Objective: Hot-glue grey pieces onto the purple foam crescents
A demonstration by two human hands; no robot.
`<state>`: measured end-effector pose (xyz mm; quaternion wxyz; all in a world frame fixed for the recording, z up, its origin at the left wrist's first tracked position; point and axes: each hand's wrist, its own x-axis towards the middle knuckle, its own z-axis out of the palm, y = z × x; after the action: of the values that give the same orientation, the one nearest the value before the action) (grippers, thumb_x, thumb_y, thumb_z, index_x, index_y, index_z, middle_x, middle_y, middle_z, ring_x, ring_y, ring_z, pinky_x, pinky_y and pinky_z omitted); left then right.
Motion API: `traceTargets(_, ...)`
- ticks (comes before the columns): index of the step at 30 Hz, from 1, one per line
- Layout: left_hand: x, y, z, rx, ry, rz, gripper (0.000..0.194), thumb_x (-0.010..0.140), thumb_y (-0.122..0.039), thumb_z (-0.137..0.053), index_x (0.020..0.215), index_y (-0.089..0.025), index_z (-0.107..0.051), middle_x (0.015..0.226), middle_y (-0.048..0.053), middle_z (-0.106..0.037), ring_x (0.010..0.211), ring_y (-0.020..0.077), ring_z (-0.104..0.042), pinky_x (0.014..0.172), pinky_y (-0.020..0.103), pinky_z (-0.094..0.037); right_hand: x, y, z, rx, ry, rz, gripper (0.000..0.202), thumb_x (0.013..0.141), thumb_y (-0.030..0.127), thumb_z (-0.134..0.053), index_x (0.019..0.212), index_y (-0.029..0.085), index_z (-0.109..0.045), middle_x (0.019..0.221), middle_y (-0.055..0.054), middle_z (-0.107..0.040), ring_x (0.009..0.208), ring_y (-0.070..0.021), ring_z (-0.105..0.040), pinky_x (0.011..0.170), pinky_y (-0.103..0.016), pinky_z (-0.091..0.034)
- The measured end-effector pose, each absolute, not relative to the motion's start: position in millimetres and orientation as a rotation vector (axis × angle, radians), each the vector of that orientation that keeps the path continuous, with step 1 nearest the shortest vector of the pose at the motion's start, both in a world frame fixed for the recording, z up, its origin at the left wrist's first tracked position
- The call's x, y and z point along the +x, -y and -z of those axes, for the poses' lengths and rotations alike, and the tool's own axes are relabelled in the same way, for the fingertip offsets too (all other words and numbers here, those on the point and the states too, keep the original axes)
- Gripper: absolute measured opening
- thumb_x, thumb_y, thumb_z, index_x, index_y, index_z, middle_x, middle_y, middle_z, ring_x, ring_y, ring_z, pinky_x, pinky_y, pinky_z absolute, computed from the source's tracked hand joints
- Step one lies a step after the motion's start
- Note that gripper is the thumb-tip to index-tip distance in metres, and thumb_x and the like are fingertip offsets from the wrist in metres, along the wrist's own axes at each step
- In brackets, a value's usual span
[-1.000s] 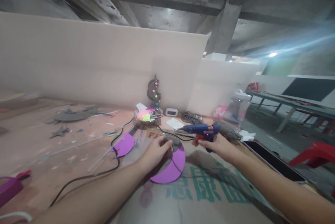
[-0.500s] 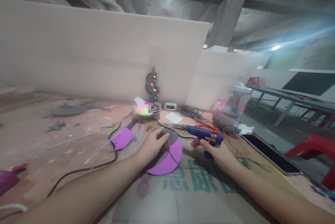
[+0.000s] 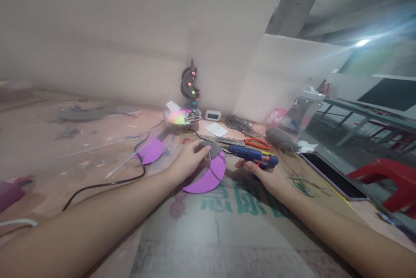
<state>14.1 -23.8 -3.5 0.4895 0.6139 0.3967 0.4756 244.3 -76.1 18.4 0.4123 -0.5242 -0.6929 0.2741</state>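
Note:
My left hand (image 3: 190,158) is closed at the grey upper end of a purple and grey crescent cutout (image 3: 208,180), its thumb and fingertips pressing there. A dark thin line runs across the purple part. In my right hand (image 3: 264,174) is a blue hot glue gun (image 3: 251,155), gripped by the handle with a small red light glowing on it. Its nozzle points left at the cutout's grey edge, and I cannot tell whether it touches. Beneath both hands lies a cardboard sheet (image 3: 201,234) with green printed characters.
Orange-handled scissors (image 3: 256,142) lie just behind the glue gun. Farther back are a bowl of bright bits (image 3: 182,122), a decorated crescent stand (image 3: 190,83), a small digital clock (image 3: 212,115) and grey yarn (image 3: 281,139). A phone (image 3: 333,176) lies right; a black cable (image 3: 107,187) crosses left.
The glue gun has come down and closer to the cutout, so the scissors behind it show more. My left hand keeps its hold. The head view has tilted downward.

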Motion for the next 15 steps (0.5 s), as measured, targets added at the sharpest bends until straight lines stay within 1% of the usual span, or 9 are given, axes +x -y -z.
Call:
traceTargets(5,12.3,20.7,7.3,1.536,-0.995,-1.15,0.027,0.083,-0.041,-0.055,0.071,-0.017,-0.056,0.054,-0.002,-0.053,0.05,0.0107,-0.048,0.051,0.022,-0.035,246.3,75.8,-17.2,-1.365,1.822,-0.605,0.038,0.08,0.054,-0.056,0.068,0.019,-0.065,0.071,-0.008,-0.071,0.07,-0.0219,-0.066,0.067,-0.033,-0.054)
traceTargets(7,11.7,20.2,7.8,1.545,-1.019,-1.165,0.028,0.083,-0.042,-0.055,0.072,-0.017,-0.056,0.056,-0.002,-0.054,0.051,0.0106,-0.048,0.052,0.022,-0.036,245.2,77.3,-15.9,-1.372,1.833,-0.598,0.036,0.079,0.053,-0.057,0.066,0.02,-0.063,0.069,-0.007,-0.07,0.067,-0.0219,-0.065,0.065,-0.033,-0.054)
traceTargets(9,11.3,20.3,7.6,1.547,-1.034,-1.185,0.029,0.082,-0.043,-0.056,0.073,-0.016,-0.057,0.058,-0.002,-0.056,0.052,0.0104,-0.049,0.052,0.022,-0.036,243.1,79.2,-15.5,-1.362,1.837,-0.591,0.031,0.078,0.05,-0.059,0.069,0.021,-0.064,0.072,-0.007,-0.071,0.07,-0.0228,-0.066,0.067,-0.034,-0.054)
traceTargets(12,10.7,21.0,6.7,1.548,-1.031,-1.196,0.03,0.082,-0.044,-0.056,0.073,-0.016,-0.056,0.063,-0.001,-0.058,0.053,0.0105,-0.05,0.054,0.022,-0.037,240.6,81.1,-15.7,-1.323,1.885,-0.554,0.024,0.077,0.047,-0.062,0.079,0.023,-0.065,0.081,-0.006,-0.071,0.078,-0.0239,-0.067,0.074,-0.035,-0.054)
traceTargets(15,9.9,21.1,6.8,1.58,-1.024,-1.198,0.03,0.082,-0.044,-0.056,0.073,-0.015,-0.057,0.065,0.0,-0.06,0.056,0.0112,-0.052,0.056,0.023,-0.039,241.4,80.1,-13.7,-1.309,1.994,-0.508,0.022,0.078,0.046,-0.063,0.079,0.024,-0.062,0.078,-0.005,-0.068,0.075,-0.0226,-0.065,0.072,-0.035,-0.053)
